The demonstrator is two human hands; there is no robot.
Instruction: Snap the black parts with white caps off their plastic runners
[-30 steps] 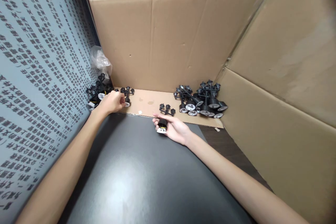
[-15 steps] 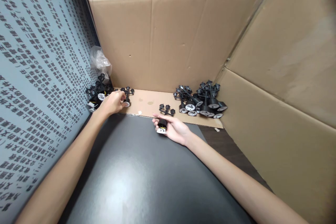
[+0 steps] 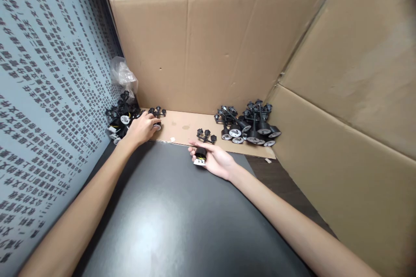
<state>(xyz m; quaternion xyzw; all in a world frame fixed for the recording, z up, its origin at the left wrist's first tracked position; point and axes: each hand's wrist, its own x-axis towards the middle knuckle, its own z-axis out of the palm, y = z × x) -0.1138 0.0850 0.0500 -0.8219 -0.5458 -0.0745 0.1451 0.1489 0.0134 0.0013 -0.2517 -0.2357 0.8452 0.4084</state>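
My right hand (image 3: 217, 159) is closed around a black miniature street lamp (image 3: 201, 153), held over the front edge of the cardboard strip. Its lantern heads point away from me; at the near end, yellow wires and a white disc show in the black base. To the left, my left hand (image 3: 142, 129) has its fingers bent over another miniature street lamp (image 3: 157, 113) lying on the strip. That lamp's stem is partly covered by the fingers, and its white-bottomed base shows beside them.
Left of my left hand lies a pile of black lamps (image 3: 118, 114), some with yellow wires, below a clear plastic bag (image 3: 122, 73). More lamps (image 3: 256, 124) are heaped at the right end of the cardboard strip (image 3: 182, 126). Cardboard walls (image 3: 208, 47) rise behind and right of the dark mat (image 3: 182, 207).
My left hand's fingers have shifted slightly forward and right, over the stem of the left lamp. My right hand and its lamp have stayed almost still.
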